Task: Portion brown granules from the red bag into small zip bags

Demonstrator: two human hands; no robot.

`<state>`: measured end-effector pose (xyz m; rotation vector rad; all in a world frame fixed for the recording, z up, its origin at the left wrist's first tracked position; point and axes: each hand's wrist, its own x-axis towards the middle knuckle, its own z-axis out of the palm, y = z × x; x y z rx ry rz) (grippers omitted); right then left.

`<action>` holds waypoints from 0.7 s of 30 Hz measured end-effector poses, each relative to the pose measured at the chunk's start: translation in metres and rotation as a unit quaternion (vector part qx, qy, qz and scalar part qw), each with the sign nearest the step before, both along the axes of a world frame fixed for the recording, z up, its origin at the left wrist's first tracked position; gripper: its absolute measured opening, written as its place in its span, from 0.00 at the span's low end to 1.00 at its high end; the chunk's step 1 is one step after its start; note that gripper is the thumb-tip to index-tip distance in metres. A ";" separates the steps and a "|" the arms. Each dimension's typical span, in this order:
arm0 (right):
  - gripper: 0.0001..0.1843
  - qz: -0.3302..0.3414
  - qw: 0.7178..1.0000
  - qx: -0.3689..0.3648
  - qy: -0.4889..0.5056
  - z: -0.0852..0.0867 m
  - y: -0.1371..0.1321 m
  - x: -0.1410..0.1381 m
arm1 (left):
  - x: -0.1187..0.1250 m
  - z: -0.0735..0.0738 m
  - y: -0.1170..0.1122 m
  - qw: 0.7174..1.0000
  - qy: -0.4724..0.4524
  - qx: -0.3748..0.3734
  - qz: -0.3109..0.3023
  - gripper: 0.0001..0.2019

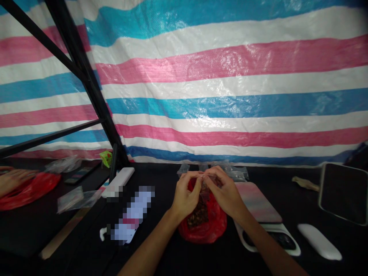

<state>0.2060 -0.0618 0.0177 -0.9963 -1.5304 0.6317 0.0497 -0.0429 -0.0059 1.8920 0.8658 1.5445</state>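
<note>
Both my hands are raised close together over an open red plastic bag (217,226) on the black table. My left hand (185,195) pinches the upper edge of a small clear plastic bag (204,188) between thumb and fingers. On the other side of that edge, my right hand (225,193) pinches it too, the two thumbs almost touching. Small dark brown pieces (198,218) show below my hands, against the red plastic. Whether they lie inside the clear bag or loose in the red one, I cannot tell.
Right of my hands is a scale (290,239) with a pinkish plate (258,201), then a white rounded object (319,241) and a dark-screened tablet (343,193). Clear bags (238,172) lie behind. On the left are a phone (136,211) and a co-worker's hand (17,178) on red plastic.
</note>
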 end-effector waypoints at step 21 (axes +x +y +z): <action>0.17 0.011 0.992 -0.070 0.106 -0.006 0.004 0.000 | -0.002 0.005 0.003 0.998 -0.017 -0.063 0.016 0.12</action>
